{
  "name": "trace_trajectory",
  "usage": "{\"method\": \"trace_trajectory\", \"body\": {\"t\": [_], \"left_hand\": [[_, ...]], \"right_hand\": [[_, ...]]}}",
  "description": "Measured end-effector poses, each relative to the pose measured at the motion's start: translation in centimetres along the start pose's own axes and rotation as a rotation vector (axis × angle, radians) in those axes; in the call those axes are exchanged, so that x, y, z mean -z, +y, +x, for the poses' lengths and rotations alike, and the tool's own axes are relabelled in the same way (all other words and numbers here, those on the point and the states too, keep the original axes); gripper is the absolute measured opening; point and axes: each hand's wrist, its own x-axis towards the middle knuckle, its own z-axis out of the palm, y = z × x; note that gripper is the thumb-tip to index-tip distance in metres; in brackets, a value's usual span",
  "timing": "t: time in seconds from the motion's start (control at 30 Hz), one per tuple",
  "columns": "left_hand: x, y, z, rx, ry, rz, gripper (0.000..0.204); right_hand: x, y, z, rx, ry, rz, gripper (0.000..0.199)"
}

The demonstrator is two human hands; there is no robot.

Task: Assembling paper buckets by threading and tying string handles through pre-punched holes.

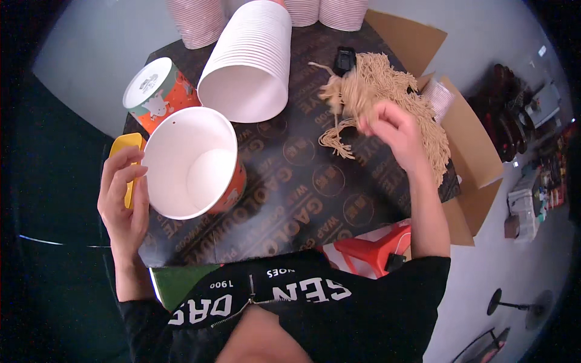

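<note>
A white-lined paper bucket with an orange printed outside stands tilted at the left of the table, its mouth towards me. My left hand is beside its left rim, fingers apart and loosely curved, fingertips at or near the edge. Behind those fingers shows a yellow plastic piece, partly hidden, its kind unclear. At the right, my right hand pinches a bunch of tan cord, blurred by motion, over a large heap of tan cords. Loose cord ends hang from the bunch onto the table.
Another orange and green bucket lies tipped at the far left. Beside it lies a nested stack of white buckets; more stacks stand behind. A small black object touches the cords. An open cardboard box adjoins the table's right edge.
</note>
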Motion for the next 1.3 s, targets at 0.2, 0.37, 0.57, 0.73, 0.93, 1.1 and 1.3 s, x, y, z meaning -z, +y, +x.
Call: {"method": "trace_trajectory", "body": {"t": [0.2,0.37,0.57,0.73,0.93,1.1,1.3], "left_hand": [[-0.2,-0.3,0.0,0.003,-0.015,0.019,0.014],[-0.7,-0.1,0.2,0.018,-0.011,0.003,0.013],[-0.7,0.2,0.2,-0.005,-0.016,-0.007,0.014],[-0.4,-0.2,-0.1,0.018,-0.013,-0.019,0.014],[-0.2,0.0,-0.1,0.0,-0.014,-0.011,0.014],[0.0,-0.1,-0.4,0.017,-0.014,-0.02,0.013],[1.2,-0.2,-0.7,-0.026,-0.094,0.026,0.02]], "right_hand": [[3.8,-1.4,-4.5,-0.416,-0.407,-0.675,0.047],[3.8,-5.0,-5.2,-0.517,-0.274,-1.073,0.051],[2.5,-3.8,-4.5,-0.189,-0.083,-1.151,0.023],[1.4,0.3,-1.0,0.114,0.071,-0.839,0.011],[-0.1,4.7,3.6,-0.056,0.009,-0.906,0.021],[-2.6,7.1,5.7,-0.133,-0.011,-1.241,0.031],[-4.0,6.9,6.3,-0.016,-0.018,-1.187,0.015]]}}
